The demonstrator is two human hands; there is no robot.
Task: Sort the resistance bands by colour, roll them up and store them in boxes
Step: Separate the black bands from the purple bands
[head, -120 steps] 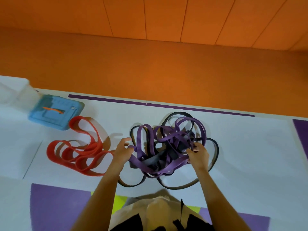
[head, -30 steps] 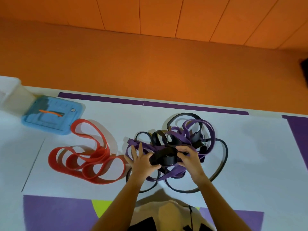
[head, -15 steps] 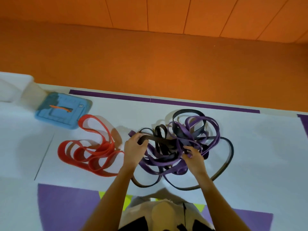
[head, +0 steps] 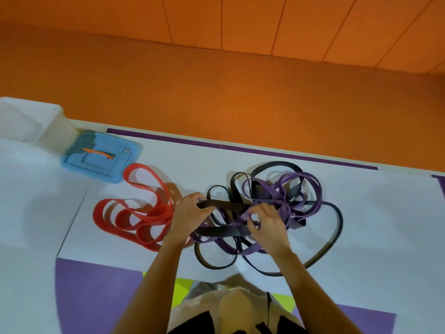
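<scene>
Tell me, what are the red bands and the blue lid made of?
Red bands: probably rubber or latex, with a matte finish. They flop into soft loops that stand on edge.
Blue lid: looks like hard plastic, slightly shiny, with moulded ridges and rounded corners.

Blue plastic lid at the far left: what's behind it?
A translucent white plastic box stands directly behind the flat blue plastic lid. Its walls are cloudy and the frame cuts it off, so any contents cannot be seen.

forearms [head: 154, 273]: bare | top [head: 231, 302]: beige | lower garment [head: 192, 324]: black | cord [head: 268, 307]: thin, black
</scene>
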